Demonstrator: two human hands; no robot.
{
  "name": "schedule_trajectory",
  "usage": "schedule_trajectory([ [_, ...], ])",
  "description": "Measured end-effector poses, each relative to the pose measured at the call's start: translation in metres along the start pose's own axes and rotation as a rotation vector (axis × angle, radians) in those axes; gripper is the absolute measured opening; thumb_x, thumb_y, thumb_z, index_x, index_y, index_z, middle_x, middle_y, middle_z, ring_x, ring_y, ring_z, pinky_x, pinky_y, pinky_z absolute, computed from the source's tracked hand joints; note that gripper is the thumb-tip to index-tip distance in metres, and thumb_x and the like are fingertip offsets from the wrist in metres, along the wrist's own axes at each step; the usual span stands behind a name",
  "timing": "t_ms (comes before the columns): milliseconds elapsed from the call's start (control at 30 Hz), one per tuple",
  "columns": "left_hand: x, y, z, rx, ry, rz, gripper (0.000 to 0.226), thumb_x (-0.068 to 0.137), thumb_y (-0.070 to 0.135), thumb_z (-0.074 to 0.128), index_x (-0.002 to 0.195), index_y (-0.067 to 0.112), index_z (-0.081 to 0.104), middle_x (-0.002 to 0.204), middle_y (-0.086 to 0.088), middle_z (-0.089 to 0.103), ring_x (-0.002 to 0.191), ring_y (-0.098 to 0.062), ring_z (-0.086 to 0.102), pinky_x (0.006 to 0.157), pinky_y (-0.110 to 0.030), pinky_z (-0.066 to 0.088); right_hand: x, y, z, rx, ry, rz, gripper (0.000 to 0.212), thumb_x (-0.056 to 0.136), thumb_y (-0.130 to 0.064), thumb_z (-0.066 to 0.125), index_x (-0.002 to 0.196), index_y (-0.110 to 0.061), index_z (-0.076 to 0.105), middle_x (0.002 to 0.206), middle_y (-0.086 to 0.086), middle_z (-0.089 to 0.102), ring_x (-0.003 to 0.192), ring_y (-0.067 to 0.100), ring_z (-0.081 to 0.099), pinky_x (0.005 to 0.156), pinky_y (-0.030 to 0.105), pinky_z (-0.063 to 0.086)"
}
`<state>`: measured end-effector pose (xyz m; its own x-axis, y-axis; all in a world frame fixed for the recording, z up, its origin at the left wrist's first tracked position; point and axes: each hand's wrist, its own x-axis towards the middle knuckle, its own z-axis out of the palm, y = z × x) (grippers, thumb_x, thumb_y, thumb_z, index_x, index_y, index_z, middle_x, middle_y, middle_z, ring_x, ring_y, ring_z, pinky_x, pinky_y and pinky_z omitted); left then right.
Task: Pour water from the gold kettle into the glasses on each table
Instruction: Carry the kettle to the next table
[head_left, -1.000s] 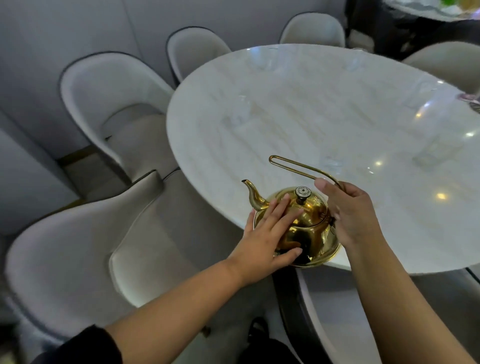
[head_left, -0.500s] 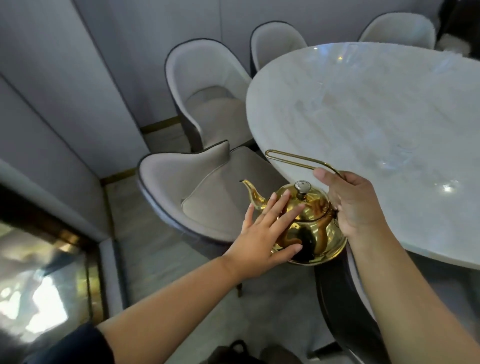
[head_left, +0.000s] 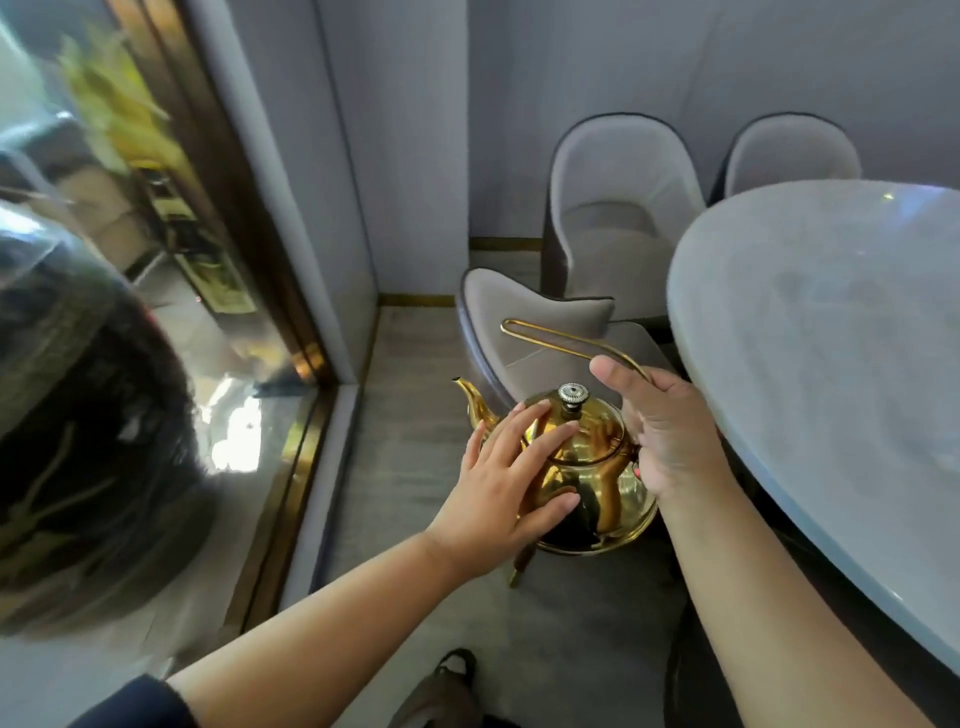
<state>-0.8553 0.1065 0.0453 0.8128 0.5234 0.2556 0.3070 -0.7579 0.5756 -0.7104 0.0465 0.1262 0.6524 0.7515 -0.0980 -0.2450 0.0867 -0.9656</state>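
The gold kettle (head_left: 597, 467) hangs in the air in front of me, clear of the table, spout pointing left and its wire handle looping up to the left. My right hand (head_left: 670, 431) grips the handle where it meets the kettle's right side. My left hand (head_left: 509, 483) lies flat with straight fingers against the kettle's left side and lid. The kettle is upright. No glasses show in this view.
The marble oval table (head_left: 831, 364) fills the right side. Three grey upholstered chairs stand along its left edge, the nearest (head_left: 524, 312) right behind the kettle. A glass wall with a gold frame (head_left: 249, 291) runs along the left. Grey floor lies below.
The kettle has come off the table edge and travelled left with both hands. My view has swung left, so the table sits at the right and the glass wall has come into sight.
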Motion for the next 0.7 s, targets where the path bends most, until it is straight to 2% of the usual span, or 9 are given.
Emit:
schedule_trajectory([
  [233,-0.023,-0.039,-0.033,0.079,0.072,-0.147,0.054,0.090,0.060,0.032,0.141,0.047,0.018,0.154,0.008,0.017,0.144,-0.011,0.005,0.116,-0.047,-0.003,0.013,0.020,0.057,0.077,-0.161,0.062,0.052,0.082,-0.014,0.071,0.035,-0.021,0.047,0.032,-0.012,0.043,0.032,0.000,0.045,0.046,0.014,0.047],
  [400,-0.016,-0.081,-0.059,0.108,0.100,-0.206,0.052,0.091,0.060,0.032,0.139,0.051,0.015,0.154,0.010,0.016,0.142,-0.005,0.000,0.116,-0.046,-0.007,0.046,0.034,0.105,0.094,-0.223,0.092,0.041,0.080,-0.018,0.072,0.050,-0.019,0.045,0.035,-0.012,0.046,0.037,0.001,0.048,0.052,0.018,0.049],
  [500,-0.002,-0.115,-0.078,0.107,0.112,-0.217,0.053,0.091,0.060,0.032,0.139,0.051,0.015,0.154,0.010,0.015,0.144,-0.009,0.003,0.116,-0.046,-0.006,0.074,0.041,0.137,0.084,-0.239,0.089,0.043,0.080,-0.017,0.072,0.051,-0.017,0.040,0.033,-0.012,0.044,0.033,0.001,0.045,0.049,0.016,0.047],
  [600,0.018,-0.155,-0.101,0.119,0.085,-0.207,0.053,0.090,0.060,0.031,0.140,0.051,0.014,0.155,0.010,0.014,0.143,-0.005,-0.001,0.116,-0.044,-0.008,0.107,0.049,0.171,0.106,-0.233,0.085,0.050,0.082,-0.011,0.069,0.041,-0.020,0.042,0.031,-0.012,0.043,0.030,0.001,0.044,0.043,0.010,0.045],
  [700,0.043,-0.194,-0.125,0.121,0.057,-0.206,0.053,0.090,0.061,0.030,0.140,0.050,0.015,0.155,0.010,0.012,0.141,-0.002,-0.007,0.116,-0.045,-0.008,0.143,0.057,0.206,0.106,-0.214,0.087,0.056,0.081,-0.011,0.071,0.033,-0.020,0.044,0.032,-0.011,0.043,0.031,0.001,0.045,0.043,0.012,0.045],
])
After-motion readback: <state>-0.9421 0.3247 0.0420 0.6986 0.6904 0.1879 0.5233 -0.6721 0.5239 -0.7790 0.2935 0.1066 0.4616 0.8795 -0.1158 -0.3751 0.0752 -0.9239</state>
